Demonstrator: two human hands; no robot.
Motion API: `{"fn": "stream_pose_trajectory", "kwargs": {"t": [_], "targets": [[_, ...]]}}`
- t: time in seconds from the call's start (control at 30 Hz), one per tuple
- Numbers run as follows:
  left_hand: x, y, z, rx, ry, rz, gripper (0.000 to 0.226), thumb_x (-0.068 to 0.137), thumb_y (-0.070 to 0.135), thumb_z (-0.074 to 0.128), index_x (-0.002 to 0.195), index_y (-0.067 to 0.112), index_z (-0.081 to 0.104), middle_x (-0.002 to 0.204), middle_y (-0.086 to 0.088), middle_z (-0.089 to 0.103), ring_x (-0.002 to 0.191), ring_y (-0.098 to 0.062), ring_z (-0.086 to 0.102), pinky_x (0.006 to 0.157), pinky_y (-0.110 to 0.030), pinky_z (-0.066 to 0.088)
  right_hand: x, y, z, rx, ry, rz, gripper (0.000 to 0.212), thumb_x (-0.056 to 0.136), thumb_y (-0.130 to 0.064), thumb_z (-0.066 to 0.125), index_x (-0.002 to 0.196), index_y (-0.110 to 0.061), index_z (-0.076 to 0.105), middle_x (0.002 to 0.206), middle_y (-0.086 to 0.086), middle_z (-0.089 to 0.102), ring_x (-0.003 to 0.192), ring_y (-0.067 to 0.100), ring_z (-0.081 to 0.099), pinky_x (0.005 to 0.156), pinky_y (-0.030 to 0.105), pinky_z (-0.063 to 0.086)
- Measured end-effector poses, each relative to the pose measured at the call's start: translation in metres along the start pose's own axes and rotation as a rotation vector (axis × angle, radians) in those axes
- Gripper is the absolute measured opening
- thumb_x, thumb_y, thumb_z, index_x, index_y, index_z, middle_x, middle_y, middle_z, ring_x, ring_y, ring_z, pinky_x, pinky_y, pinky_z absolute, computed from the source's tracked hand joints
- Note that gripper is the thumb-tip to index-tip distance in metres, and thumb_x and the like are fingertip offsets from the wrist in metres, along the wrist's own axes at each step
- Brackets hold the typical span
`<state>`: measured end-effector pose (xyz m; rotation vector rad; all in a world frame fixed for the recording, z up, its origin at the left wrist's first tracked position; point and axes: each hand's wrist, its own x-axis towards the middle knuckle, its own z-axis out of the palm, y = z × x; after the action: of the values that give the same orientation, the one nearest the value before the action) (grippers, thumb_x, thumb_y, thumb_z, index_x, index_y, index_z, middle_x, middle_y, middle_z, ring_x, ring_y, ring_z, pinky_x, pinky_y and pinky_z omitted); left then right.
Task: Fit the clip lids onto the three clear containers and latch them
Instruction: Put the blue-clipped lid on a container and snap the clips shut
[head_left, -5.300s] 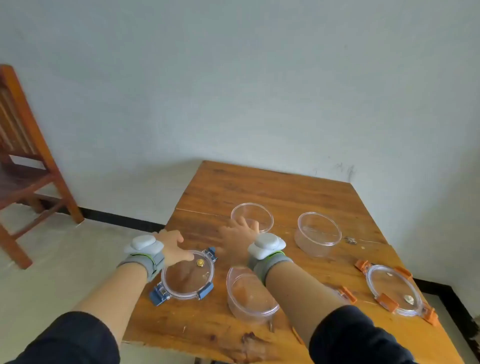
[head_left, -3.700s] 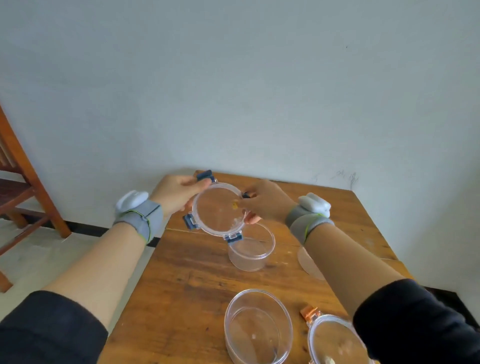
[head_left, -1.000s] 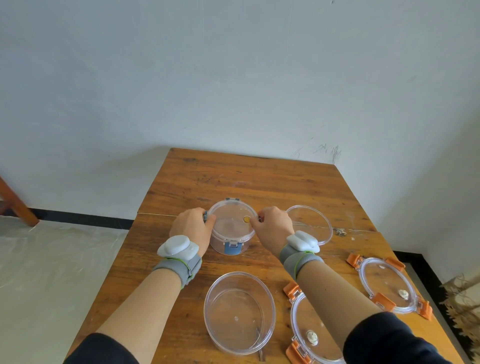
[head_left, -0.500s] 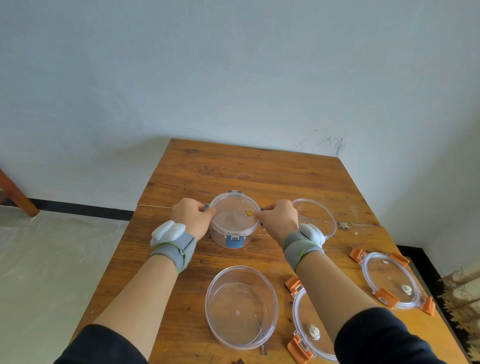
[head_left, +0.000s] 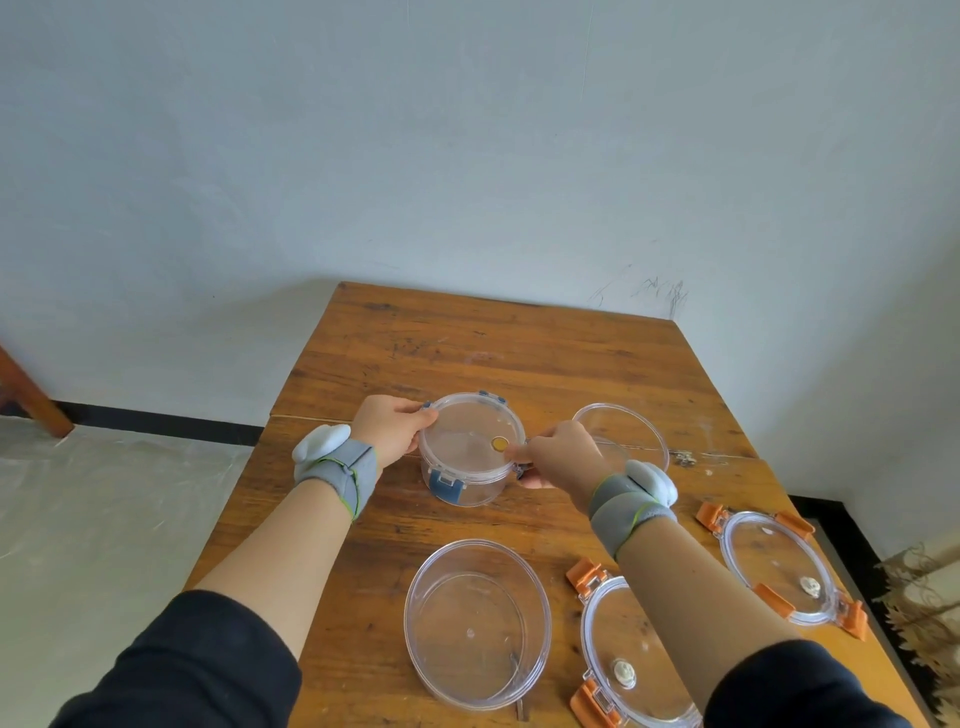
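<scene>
Wooden table (head_left: 519, 353) carries everything, pushed against the wall. Nearest me, the big open container (head_left: 477, 623) sits lidless, second open container (head_left: 621, 436) is behind the right hand, both apparently waiting their turn. Two orange-clip lids, one (head_left: 623, 670) under the right forearm and one (head_left: 779, 571) at the table's right edge, lie flat with clips flared out, so ready to drop on. Small container with blue-clip lid (head_left: 467, 447) is mid-table, lid seated; front clip looks down. Left hand (head_left: 389, 431) is curled on the lid's left rim, bracing it. Right hand (head_left: 556, 457) has fingers pinched narrow at the right-side clip, probably pressing it shut; clip itself is hidden.
</scene>
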<state>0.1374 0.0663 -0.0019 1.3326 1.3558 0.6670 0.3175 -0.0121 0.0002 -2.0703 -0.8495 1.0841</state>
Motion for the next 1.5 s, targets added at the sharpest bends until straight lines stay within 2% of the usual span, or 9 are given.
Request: {"fn": "stream_pose_trajectory", "kwargs": {"t": [0.17,0.27,0.37,0.57,0.73,0.93,1.1,1.33,1.5], "targets": [[0.002,0.002,0.006,0.246,0.063,0.160,0.030,0.092,0.027,0.057,0.109,0.008,0.072,0.106,-0.008,0.071,0.101,-0.027,0.063,0.086,-0.033,0.049,-0.008,0.001,-0.001,-0.137,-0.062,-0.018,0.055,0.070,-0.039,0.083,0.094,0.009,0.070,0.079,0.019,0.077,0.067,0.025,0.076,0.070,0.038,0.064],[0.000,0.004,0.002,0.236,0.007,0.091,0.024,0.092,0.034,0.053,0.093,0.019,0.072,0.099,-0.011,0.070,0.095,-0.030,0.063,0.091,-0.039,0.052,-0.016,-0.005,-0.007,-0.374,-0.102,-0.058,0.053,0.078,-0.053,0.071,0.070,-0.001,0.067,0.057,0.011,0.071,0.046,0.019,0.067,0.056,0.028,0.061],[-0.005,0.005,-0.008,0.157,-0.002,-0.018,0.022,0.089,0.038,0.056,0.093,0.018,0.064,0.101,-0.014,0.069,0.090,-0.030,0.064,0.085,-0.038,0.052,-0.013,-0.013,-0.010,-0.550,0.069,-0.192,0.049,0.085,-0.050,0.062,0.066,-0.005,0.062,0.061,0.013,0.070,0.052,0.024,0.066,0.067,0.039,0.062],[-0.025,-0.003,-0.027,0.217,-0.243,-0.171,0.037,0.082,0.040,0.067,0.111,0.019,0.060,0.107,-0.003,0.067,0.089,-0.019,0.067,0.081,-0.033,0.057,-0.002,-0.021,0.002,-0.526,0.097,-0.364,0.047,0.093,-0.035,0.057,0.131,-0.008,0.058,0.122,0.013,0.067,0.108,0.030,0.063,0.085,0.036,0.051],[-0.026,-0.013,-0.023,0.053,-0.270,-0.158,0.037,0.082,0.026,0.072,0.115,0.013,0.059,0.107,-0.011,0.070,0.089,-0.022,0.069,0.078,-0.035,0.059,0.000,-0.012,0.010,-0.492,0.101,-0.354,0.035,0.091,-0.035,0.058,0.112,-0.008,0.066,0.089,0.008,0.067,0.076,0.025,0.059,0.062,0.030,0.043],[-0.013,-0.012,-0.020,0.065,-0.066,-0.072,0.027,0.084,0.030,0.070,0.103,0.011,0.067,0.107,-0.014,0.069,0.090,-0.024,0.064,0.078,-0.038,0.058,-0.005,-0.012,0.003,-0.495,0.158,-0.291,0.038,0.088,-0.033,0.064,0.099,0.004,0.063,0.079,0.009,0.057,0.070,0.025,0.051,0.061,0.031,0.043],[-0.010,-0.008,-0.019,0.523,0.207,0.117,0.043,0.078,0.050,0.069,0.078,0.007,0.073,0.073,-0.006,0.067,0.069,-0.023,0.058,0.062,-0.031,0.046,-0.001,-0.016,0.003,-0.442,0.157,-0.232,0.027,0.084,-0.027,0.068,0.081,-0.001,0.065,0.070,0.009,0.057,0.065,0.025,0.052,0.059,0.031,0.044],[-0.013,0.003,-0.014,0.663,0.168,0.117,0.053,0.083,0.046,0.064,0.065,-0.003,0.075,0.067,-0.018,0.074,0.065,-0.032,0.071,0.068,-0.040,0.058,0.003,-0.020,0.005,-0.401,0.175,-0.183,0.019,0.076,-0.021,0.067,0.070,-0.004,0.062,0.064,0.009,0.060,0.058,0.024,0.052,0.055,0.029,0.046],[-0.016,0.003,-0.011,0.467,0.168,0.089,0.039,0.085,0.033,0.067,0.074,-0.003,0.076,0.070,-0.019,0.075,0.061,-0.027,0.072,0.069,-0.038,0.061,0.010,-0.018,0.003,-0.272,0.149,-0.126,0.023,0.076,-0.019,0.071,0.079,0.002,0.065,0.076,0.019,0.073,0.063,0.029,0.066,0.075,0.044,0.062]]}}
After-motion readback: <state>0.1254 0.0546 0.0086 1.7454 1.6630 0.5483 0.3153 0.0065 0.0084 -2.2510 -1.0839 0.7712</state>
